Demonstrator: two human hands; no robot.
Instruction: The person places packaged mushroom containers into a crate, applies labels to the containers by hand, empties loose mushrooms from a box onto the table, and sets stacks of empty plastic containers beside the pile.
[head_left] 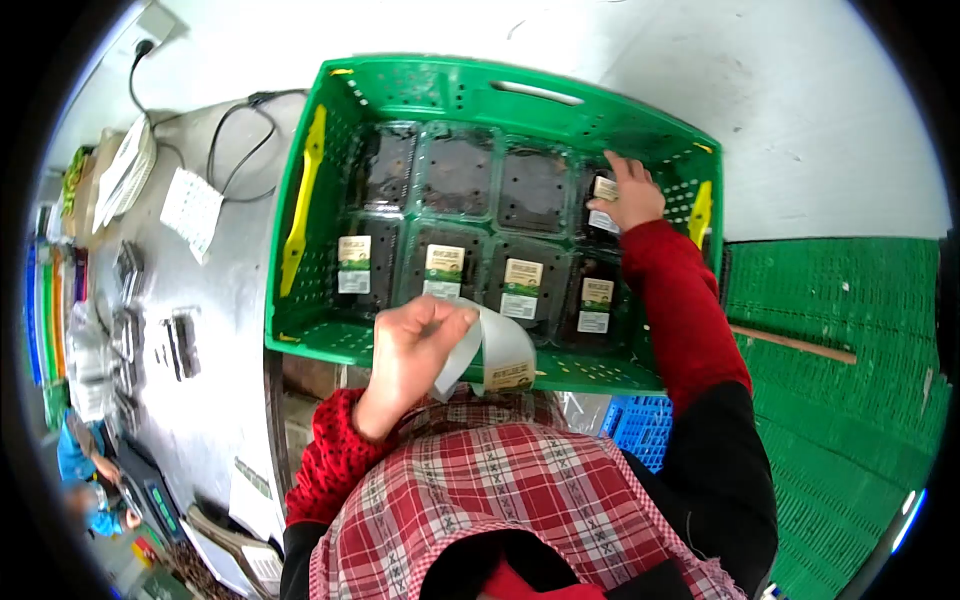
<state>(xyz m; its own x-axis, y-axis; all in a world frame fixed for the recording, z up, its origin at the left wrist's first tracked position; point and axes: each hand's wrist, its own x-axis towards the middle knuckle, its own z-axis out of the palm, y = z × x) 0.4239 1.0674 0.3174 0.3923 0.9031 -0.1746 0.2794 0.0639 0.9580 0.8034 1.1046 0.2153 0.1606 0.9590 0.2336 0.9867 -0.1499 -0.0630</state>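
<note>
A green crate (440,75) holds two rows of clear lidded boxes with dark contents. My left hand (408,350), low in front of the crate, pinches a curling strip of labels (510,350) that hangs over the crate's near edge. Inside the crate at the back right, my right hand (632,195) presses with spread fingers on a labelled box (604,222). Every box in the near row bears a label, such as the left one (354,265). On the back row's other boxes, such as the one beside it (535,187), no label shows.
A metal table (225,330) on the left carries a cable, a patterned paper (191,212) and small clear packs (180,345). Green crates (840,400) stand at the right, a blue crate (638,428) below. Another person in blue (75,450) is at the far lower left.
</note>
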